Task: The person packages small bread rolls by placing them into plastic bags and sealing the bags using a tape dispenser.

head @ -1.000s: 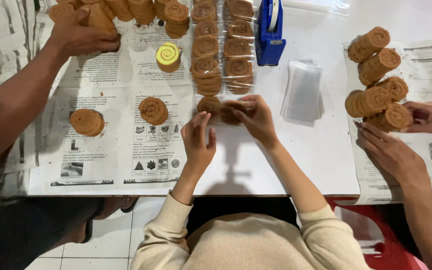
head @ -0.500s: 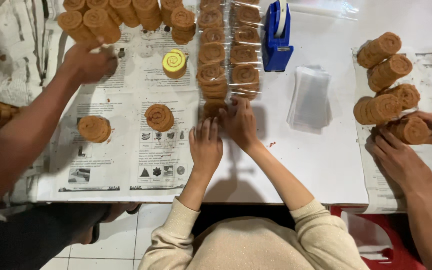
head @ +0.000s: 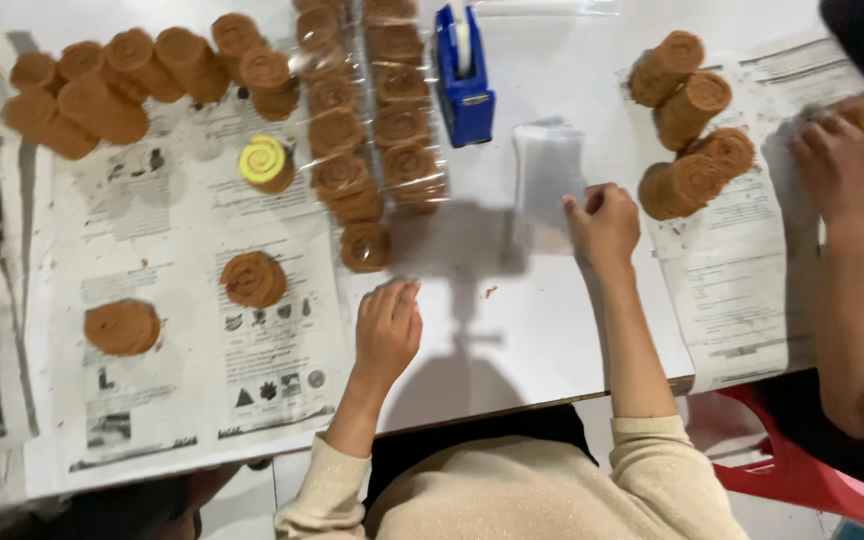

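Note:
My left hand (head: 387, 325) lies on the white table (head: 512, 330) with its fingers loosely apart and nothing in it, just below the last wrapped brown spiral disc (head: 364, 247). That disc ends two rows of discs sealed in clear wrap (head: 357, 150). My right hand (head: 602, 225) is at the right edge of a small stack of clear plastic bags (head: 547, 175), its fingers curled against it. Whether it grips a bag is unclear.
A blue tape dispenser (head: 464, 75) stands behind the bags. Loose spiral discs (head: 254, 278) and a yellow-topped one (head: 265, 163) lie on newspaper (head: 182, 400). Roll piles sit at top left (head: 102, 90) and right (head: 692, 130), where another person's hand (head: 837, 160) works. A red stool (head: 792, 465) is below.
Both my hands have left the wrapped disc at the row's end. My right hand moved right to the bags, my left drew back. The person's arm at the left is out of view.

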